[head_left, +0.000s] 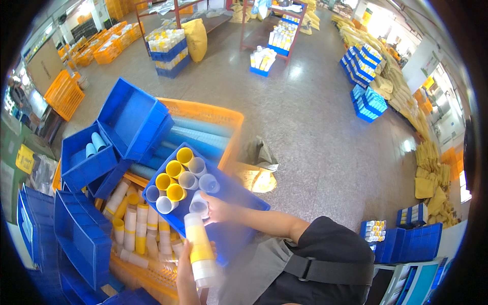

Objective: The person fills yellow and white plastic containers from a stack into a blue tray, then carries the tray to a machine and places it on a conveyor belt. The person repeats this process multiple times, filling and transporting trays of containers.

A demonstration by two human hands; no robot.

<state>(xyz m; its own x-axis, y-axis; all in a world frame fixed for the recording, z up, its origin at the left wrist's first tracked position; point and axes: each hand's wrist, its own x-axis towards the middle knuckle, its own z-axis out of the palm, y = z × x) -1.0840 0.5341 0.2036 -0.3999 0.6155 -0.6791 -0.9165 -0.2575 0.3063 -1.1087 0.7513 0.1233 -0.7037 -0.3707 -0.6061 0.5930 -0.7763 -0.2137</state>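
Note:
My left hand is closed around a tilted stack of nested plastic cups, translucent white with yellow bands. My right hand grips a translucent white cup at the near side of a blue bin. Inside that bin, yellow cups and whitish cups stand in rows with their mouths up. The stack's upper end is close below the cup in my right hand. Part of my left hand is hidden behind the stack.
An orange crate beneath holds long stacks of blue cups. White and yellow cup stacks lie in another crate at left. Empty blue bins crowd the left. A sack lies on the floor beyond.

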